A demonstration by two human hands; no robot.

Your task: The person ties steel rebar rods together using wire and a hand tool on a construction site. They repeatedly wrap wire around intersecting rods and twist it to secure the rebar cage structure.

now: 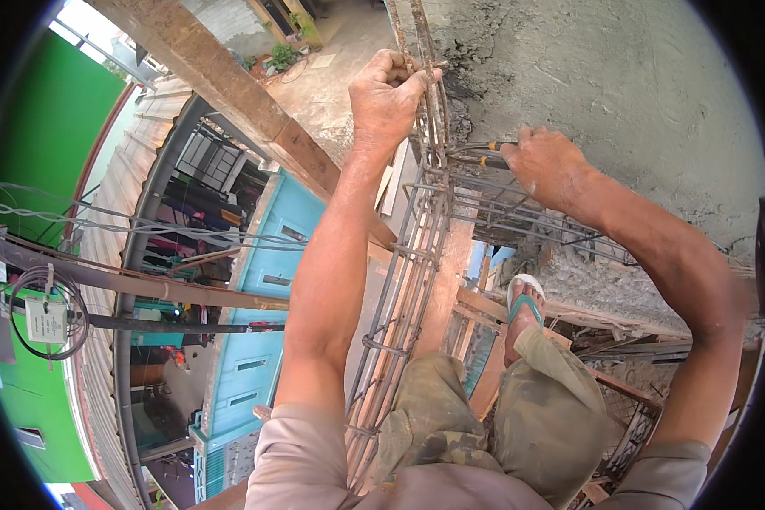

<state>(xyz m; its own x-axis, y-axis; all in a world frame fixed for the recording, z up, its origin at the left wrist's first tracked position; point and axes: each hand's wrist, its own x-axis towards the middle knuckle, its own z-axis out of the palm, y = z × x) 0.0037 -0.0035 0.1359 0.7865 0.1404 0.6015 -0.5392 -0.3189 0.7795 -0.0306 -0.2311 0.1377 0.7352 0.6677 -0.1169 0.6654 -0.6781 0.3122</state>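
Observation:
My left hand (387, 98) is closed at the upright rusty reinforcing bars (423, 38), thumb and fingers pinched around the steel beside a short cross tie. Lower and to the right, my right hand (546, 166) grips what look like pincers (483, 153), dark with orange-yellow bands on the handles. The tool points left toward the bars; its jaws are hard to make out against the steel. Below both hands runs a long rebar cage (399, 280) with square stirrups, and further bars (527, 217) branch off to the right.
A rough grey plastered wall (620, 76) fills the upper right. A slanting timber beam (229, 81) crosses the upper left. Twisted cables (144, 225) hang at left over a turquoise building (251, 340) far below. My sandalled foot (525, 310) stands near wooden boards.

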